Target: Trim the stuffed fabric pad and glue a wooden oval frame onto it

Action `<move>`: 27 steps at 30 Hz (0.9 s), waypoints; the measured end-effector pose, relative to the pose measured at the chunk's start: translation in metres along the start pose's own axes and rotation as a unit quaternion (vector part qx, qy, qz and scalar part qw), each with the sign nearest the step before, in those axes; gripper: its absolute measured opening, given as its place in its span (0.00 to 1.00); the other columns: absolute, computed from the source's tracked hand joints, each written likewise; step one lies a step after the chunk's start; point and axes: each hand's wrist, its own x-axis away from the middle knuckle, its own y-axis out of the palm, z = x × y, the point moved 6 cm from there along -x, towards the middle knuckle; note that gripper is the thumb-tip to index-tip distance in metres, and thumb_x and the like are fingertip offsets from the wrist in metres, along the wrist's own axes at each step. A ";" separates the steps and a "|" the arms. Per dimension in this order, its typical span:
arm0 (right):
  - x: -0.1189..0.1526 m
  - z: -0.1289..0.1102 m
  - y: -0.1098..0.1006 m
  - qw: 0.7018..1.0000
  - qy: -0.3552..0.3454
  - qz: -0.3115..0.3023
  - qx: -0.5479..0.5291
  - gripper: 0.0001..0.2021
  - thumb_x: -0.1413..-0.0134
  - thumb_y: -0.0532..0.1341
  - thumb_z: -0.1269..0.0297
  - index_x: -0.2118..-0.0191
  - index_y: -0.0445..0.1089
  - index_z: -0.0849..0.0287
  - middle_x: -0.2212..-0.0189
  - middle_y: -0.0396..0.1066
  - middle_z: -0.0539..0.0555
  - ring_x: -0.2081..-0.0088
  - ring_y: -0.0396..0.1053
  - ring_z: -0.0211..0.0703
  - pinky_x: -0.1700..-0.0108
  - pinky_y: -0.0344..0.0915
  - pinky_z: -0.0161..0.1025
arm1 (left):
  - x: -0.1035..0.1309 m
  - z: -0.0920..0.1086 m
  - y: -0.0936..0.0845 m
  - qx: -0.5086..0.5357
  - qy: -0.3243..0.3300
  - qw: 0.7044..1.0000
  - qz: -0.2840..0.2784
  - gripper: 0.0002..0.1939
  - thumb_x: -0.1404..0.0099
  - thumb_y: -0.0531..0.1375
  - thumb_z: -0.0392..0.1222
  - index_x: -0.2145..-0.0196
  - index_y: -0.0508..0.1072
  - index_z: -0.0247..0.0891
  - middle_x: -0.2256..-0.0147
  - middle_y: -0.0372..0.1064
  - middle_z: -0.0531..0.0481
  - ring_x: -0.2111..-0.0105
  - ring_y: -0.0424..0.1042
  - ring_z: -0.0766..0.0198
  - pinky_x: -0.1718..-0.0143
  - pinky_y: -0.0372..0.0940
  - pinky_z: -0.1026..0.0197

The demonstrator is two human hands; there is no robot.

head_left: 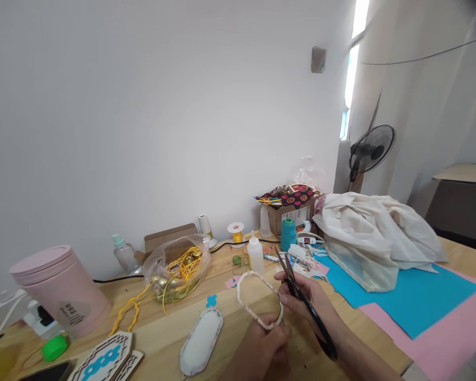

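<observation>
Centrally, at the near side of a wooden table (343, 328), two bare hands work close together. The left hand (273, 341) has its fingers closed on the near end of a pale loop (241, 299), which is held up above the tabletop. The right hand (307, 293) grips black scissors (314, 313), their slightly parted blades pointing to the far side and their handles towards the near right. Its fingertips are at the loop's right side; whether they touch it, I cannot tell.

Left of the hands lies a white oval pad (201, 341), with a small blue paper flower (211, 301) just beyond its far end. Farther back stand a squeeze bottle (256, 256) and, to its right, a cone of teal thread (288, 236). Far left is a pink canister (61, 291). On the right, a white cloth bag (365, 233) rests partly on a blue sheet (428, 307), which overlaps a pink sheet (452, 341).
</observation>
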 end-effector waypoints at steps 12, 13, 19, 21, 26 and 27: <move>0.004 -0.002 -0.004 0.997 0.017 0.075 -0.031 0.16 0.64 0.65 0.60 0.65 0.65 0.60 0.81 0.58 0.43 0.79 0.55 0.33 0.76 0.49 0.32 | 0.001 0.015 -0.008 -0.003 0.094 0.994 0.057 0.12 0.53 0.61 0.42 0.81 0.58 0.38 0.84 0.51 0.61 0.82 0.48 0.72 0.79 0.44 0.65; 0.004 -0.002 -0.004 0.997 0.017 0.075 -0.029 0.16 0.63 0.65 0.61 0.66 0.65 0.60 0.81 0.58 0.43 0.78 0.55 0.33 0.76 0.50 0.32 | 0.000 0.014 -0.007 0.001 0.096 0.994 0.054 0.12 0.53 0.61 0.42 0.81 0.58 0.38 0.84 0.51 0.61 0.82 0.48 0.72 0.80 0.44 0.65; 0.006 -0.003 -0.005 0.997 0.015 0.078 -0.015 0.15 0.63 0.64 0.63 0.65 0.65 0.60 0.80 0.58 0.44 0.77 0.57 0.35 0.75 0.51 0.33 | -0.002 0.016 -0.007 0.015 0.108 0.993 0.040 0.12 0.50 0.56 0.47 0.83 0.59 0.38 0.86 0.50 0.60 0.84 0.49 0.71 0.81 0.44 0.65; 0.006 -0.001 -0.005 0.997 0.019 0.076 -0.022 0.15 0.63 0.64 0.63 0.65 0.65 0.60 0.79 0.59 0.44 0.76 0.57 0.35 0.75 0.51 0.32 | -0.005 0.017 -0.009 0.010 0.118 0.992 0.043 0.15 0.49 0.53 0.49 0.85 0.60 0.38 0.88 0.51 0.58 0.85 0.50 0.70 0.81 0.46 0.64; 0.003 -0.001 -0.004 0.998 0.021 0.052 -0.037 0.15 0.65 0.65 0.65 0.67 0.64 0.60 0.79 0.58 0.44 0.76 0.56 0.34 0.73 0.51 0.32 | -0.010 0.015 -0.016 -0.009 0.136 0.988 0.071 0.18 0.45 0.49 0.49 0.87 0.62 0.37 0.89 0.54 0.56 0.86 0.53 0.69 0.81 0.47 0.63; 0.004 -0.003 -0.004 0.998 0.021 0.049 -0.040 0.15 0.65 0.65 0.65 0.67 0.64 0.60 0.79 0.58 0.44 0.76 0.56 0.34 0.74 0.51 0.32 | -0.010 0.015 -0.018 -0.011 0.135 0.988 0.074 0.19 0.45 0.49 0.50 0.87 0.62 0.37 0.89 0.54 0.56 0.86 0.52 0.69 0.81 0.46 0.63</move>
